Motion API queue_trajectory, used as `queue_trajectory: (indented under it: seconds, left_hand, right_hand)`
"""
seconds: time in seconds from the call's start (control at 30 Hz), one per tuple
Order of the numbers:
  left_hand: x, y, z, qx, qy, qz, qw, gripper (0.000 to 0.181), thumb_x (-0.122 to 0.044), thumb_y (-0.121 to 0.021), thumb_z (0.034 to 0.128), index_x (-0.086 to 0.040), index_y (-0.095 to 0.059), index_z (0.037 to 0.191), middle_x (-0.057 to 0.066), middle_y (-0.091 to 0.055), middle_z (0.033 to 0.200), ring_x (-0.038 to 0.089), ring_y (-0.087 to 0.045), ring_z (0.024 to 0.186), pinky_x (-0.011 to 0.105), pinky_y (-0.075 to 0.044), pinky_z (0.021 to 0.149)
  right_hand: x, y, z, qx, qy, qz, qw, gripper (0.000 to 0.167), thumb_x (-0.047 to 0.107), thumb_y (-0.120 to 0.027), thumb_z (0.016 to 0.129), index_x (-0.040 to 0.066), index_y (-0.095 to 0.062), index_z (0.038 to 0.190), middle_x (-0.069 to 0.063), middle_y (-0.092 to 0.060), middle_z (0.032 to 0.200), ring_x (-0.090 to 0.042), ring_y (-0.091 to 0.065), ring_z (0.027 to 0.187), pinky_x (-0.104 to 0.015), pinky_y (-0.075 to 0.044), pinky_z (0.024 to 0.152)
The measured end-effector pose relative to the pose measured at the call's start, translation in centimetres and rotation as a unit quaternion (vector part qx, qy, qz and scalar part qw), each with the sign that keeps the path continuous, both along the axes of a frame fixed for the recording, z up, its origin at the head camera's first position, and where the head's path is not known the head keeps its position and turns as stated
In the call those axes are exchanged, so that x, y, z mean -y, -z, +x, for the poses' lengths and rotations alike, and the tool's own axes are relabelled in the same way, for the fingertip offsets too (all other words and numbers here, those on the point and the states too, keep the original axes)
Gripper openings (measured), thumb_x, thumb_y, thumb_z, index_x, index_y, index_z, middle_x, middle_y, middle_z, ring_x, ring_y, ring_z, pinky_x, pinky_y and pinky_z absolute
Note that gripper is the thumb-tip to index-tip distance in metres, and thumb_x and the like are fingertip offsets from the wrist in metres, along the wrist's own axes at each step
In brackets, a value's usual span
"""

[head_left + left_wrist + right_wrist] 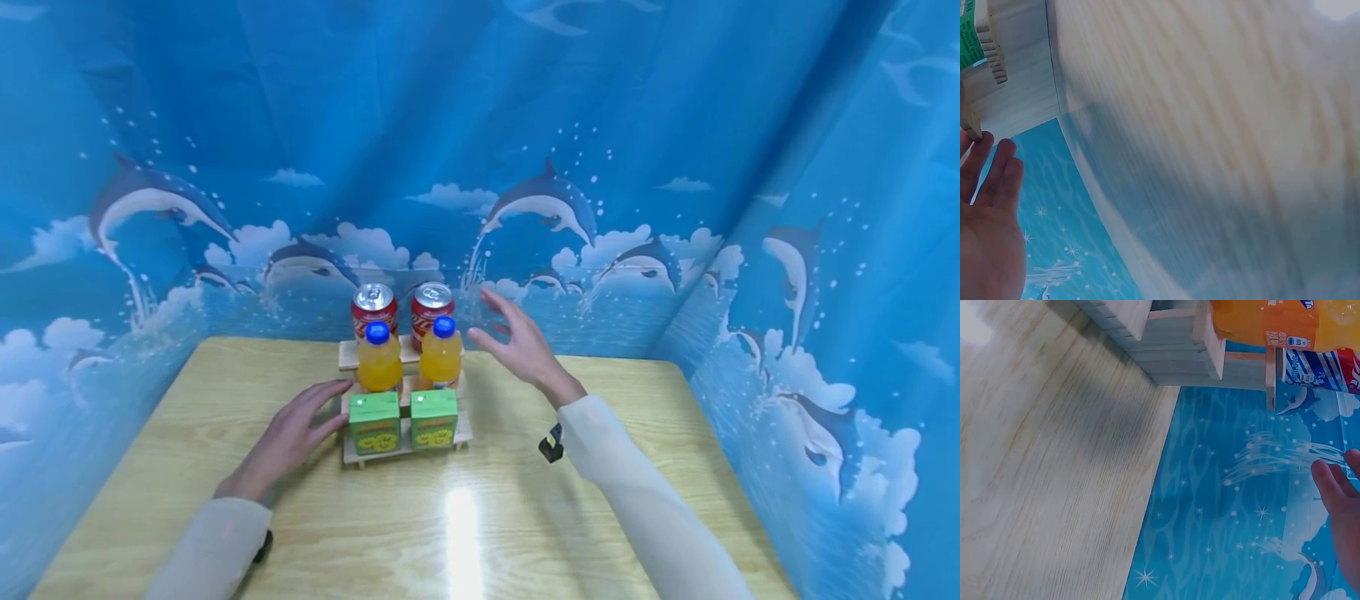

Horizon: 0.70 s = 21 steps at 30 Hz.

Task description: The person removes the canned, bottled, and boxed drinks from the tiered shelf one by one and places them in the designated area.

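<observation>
A stepped wooden rack (405,450) holds two red cans (432,312) on its top tier, two orange drink bottles (440,358) on the middle one and two green boxes (376,423) in front. My left hand (288,433) is at the rack's left side, fingers extended; in the left wrist view the fingertips of that hand (991,231) meet the rack's edge (971,122). To the right of the cans, my right hand (525,346) is raised with fingers spread, holding nothing. The right wrist view shows this hand (1342,512) apart from the can (1319,369) and rack.
The rack stands toward the back of a light wooden table (525,517). Behind and beside the table hangs a blue curtain (465,125) printed with dolphins. A dark band (551,443) shows by my right sleeve (637,483).
</observation>
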<state>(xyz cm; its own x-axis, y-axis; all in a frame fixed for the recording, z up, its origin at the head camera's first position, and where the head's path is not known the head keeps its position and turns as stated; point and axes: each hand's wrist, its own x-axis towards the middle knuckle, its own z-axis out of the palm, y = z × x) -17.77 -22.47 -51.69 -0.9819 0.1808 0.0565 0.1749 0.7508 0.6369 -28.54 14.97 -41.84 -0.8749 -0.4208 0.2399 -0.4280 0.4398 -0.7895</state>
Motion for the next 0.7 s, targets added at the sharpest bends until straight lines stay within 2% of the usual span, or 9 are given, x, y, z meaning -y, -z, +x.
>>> queue_trajectory:
  seconds: [0.27, 0.4, 0.53, 0.7]
  left_hand:
    - [0.0, 0.1, 0.1, -0.005, 0.001, 0.016, 0.9999, 0.059, -0.026, -0.071, 0.1077, -0.014, -0.050, 0.162, 0.017, -0.048, 0.169, 0.047, -0.042, 0.156, 0.073, -0.034, 0.127]
    - [0.0, 0.1, 0.1, -0.007, 0.000, 0.019, 0.9998, 0.059, -0.026, -0.071, 0.1075, -0.014, -0.051, 0.161, 0.017, -0.048, 0.168, 0.047, -0.043, 0.156, 0.073, -0.034, 0.127]
    - [0.0, 0.1, 0.1, -0.005, -0.002, 0.022, 0.9997, 0.059, -0.026, -0.071, 0.1077, -0.014, -0.051, 0.161, 0.017, -0.049, 0.168, 0.047, -0.043, 0.156, 0.073, -0.035, 0.127]
    - [0.1, 0.0, 0.2, 0.006, -0.006, 0.025, 0.9996, 0.060, -0.028, -0.071, 0.1079, -0.016, -0.050, 0.163, 0.016, -0.048, 0.169, 0.046, -0.042, 0.157, 0.072, -0.034, 0.128]
  right_hand:
    - [1.0, 0.1, -0.6, 0.033, -0.015, -0.044, 0.9984, 0.073, 0.040, -0.066, 0.110, 0.020, -0.034, 0.172, -0.008, -0.043, 0.173, -0.036, -0.043, 0.159, -0.060, -0.045, 0.127]
    - [1.5, 0.0, -0.9, 0.047, -0.016, -0.043, 0.9978, 0.071, 0.045, -0.064, 0.110, 0.025, -0.035, 0.171, -0.003, -0.046, 0.172, -0.028, -0.044, 0.159, -0.057, -0.043, 0.130]
    - [2.1, 0.0, -1.1, 0.063, -0.020, -0.043, 0.9969, 0.068, 0.049, -0.061, 0.111, 0.032, -0.034, 0.171, -0.002, -0.048, 0.170, -0.028, -0.047, 0.157, -0.061, -0.043, 0.128]
    - [3.1, -0.1, -1.5, 0.076, -0.032, -0.048, 0.9954, 0.066, 0.048, -0.058, 0.111, 0.030, -0.035, 0.171, -0.005, -0.051, 0.167, -0.032, -0.048, 0.155, -0.065, -0.045, 0.125]
